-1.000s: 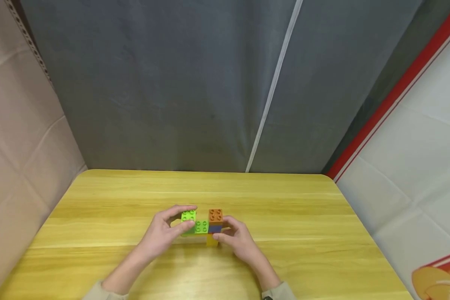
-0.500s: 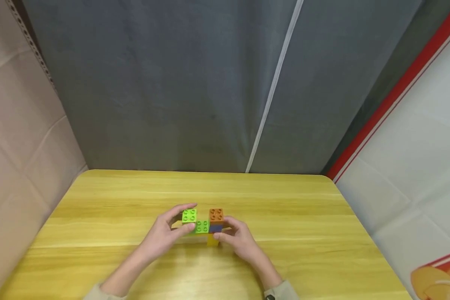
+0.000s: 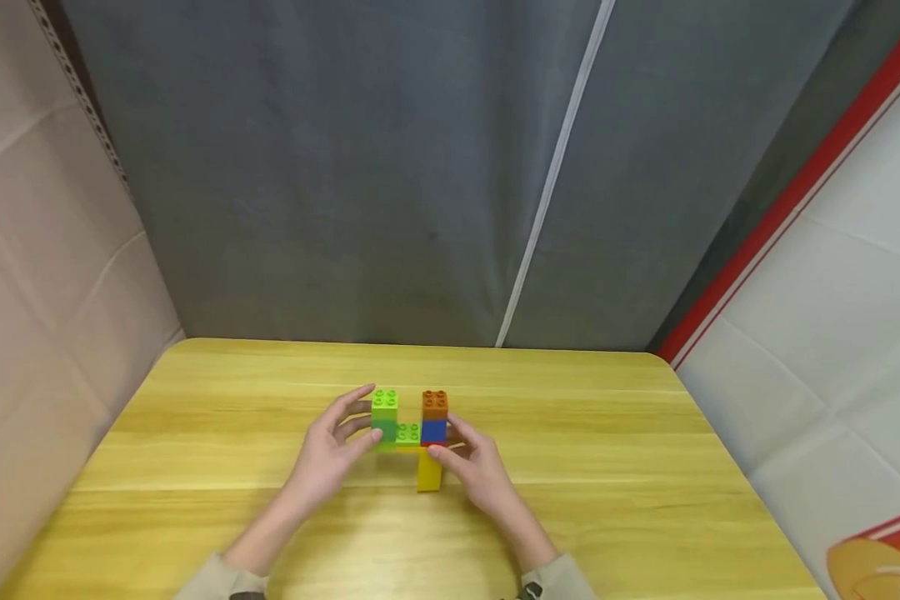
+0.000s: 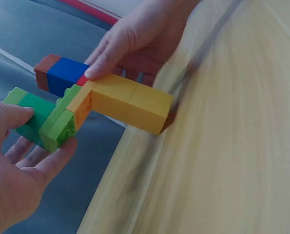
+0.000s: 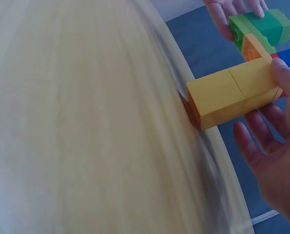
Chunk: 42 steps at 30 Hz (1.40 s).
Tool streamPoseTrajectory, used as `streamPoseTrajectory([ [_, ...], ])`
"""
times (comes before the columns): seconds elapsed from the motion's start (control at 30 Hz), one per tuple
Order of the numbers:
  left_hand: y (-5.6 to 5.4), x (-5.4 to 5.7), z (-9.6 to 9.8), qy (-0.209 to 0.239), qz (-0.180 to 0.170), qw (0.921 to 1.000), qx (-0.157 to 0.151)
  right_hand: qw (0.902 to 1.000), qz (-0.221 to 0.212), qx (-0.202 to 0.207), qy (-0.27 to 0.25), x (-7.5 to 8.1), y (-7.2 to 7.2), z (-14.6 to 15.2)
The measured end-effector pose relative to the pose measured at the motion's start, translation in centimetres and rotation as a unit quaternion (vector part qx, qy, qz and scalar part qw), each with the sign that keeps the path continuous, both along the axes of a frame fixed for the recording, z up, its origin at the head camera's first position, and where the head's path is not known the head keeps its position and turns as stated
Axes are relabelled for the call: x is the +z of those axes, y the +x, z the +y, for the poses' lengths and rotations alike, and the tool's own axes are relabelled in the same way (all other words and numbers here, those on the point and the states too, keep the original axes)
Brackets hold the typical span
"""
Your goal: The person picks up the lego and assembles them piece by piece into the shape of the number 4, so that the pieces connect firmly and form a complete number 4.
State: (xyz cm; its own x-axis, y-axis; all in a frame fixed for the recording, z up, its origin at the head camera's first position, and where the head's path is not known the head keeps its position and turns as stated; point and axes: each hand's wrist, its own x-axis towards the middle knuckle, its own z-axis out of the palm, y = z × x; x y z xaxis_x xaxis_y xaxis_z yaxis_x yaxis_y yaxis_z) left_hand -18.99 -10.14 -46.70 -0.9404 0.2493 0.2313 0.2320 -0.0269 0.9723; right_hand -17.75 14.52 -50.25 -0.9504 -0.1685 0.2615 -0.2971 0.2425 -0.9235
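Toy building bricks form one joined structure. Its yellow column [image 3: 429,473] has its foot close to the tabletop. Across the column's top, an orange piece [image 4: 79,110] and a lime brick [image 4: 59,124] reach out to the left. That arm carries a green brick [image 3: 385,430] with a lighter lime brick [image 3: 385,400] on top. Above the column sit a thin red piece [image 4: 82,80], a blue brick [image 3: 434,431] and a brown brick [image 3: 434,403]. My left hand [image 3: 326,454] grips the green end between thumb and fingers. My right hand [image 3: 486,475] holds the structure near the column's top, thumb in front.
The wooden table [image 3: 607,442] spreads out around both hands. A grey curtain [image 3: 345,183] hangs behind its far edge. Pale fabric walls [image 3: 52,275] stand at the left and right sides.
Both hands and the upper bricks have shifted up in the head view. More of the structure's front faces shows, the yellow column included. Both holds stay the same.
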Motion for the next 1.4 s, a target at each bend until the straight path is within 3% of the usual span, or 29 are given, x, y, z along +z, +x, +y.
streamPoseTrajectory([
  [0.2, -1.0, -0.5, 0.2, 0.014, -0.013, 0.9993, 0.031, 0.9994, 0.024, -0.023, -0.002, -0.1, -0.9, -0.7],
  [0.5, -2.4, -1.1, 0.4, 0.006, -0.032, 0.9974, 0.065, 0.9969, 0.002, -0.076, 0.018, 0.1, -1.9, -1.4],
  [0.83, -3.7, -2.0, 0.8, -0.005, -0.067, 0.9923, 0.104, 0.9951, -0.036, -0.088, 0.026, 0.4, -3.2, -1.5],
  [1.03, -4.6, -2.2, 1.2, 0.034, -0.093, 0.9908, 0.093, 0.9936, -0.065, -0.091, 0.019, 0.2, -4.0, -1.3],
  [1.4, -6.3, -3.2, 1.7, 0.037, -0.128, 0.9873, 0.087, 0.9927, -0.079, -0.087, 0.026, 0.0, -6.0, -1.1],
])
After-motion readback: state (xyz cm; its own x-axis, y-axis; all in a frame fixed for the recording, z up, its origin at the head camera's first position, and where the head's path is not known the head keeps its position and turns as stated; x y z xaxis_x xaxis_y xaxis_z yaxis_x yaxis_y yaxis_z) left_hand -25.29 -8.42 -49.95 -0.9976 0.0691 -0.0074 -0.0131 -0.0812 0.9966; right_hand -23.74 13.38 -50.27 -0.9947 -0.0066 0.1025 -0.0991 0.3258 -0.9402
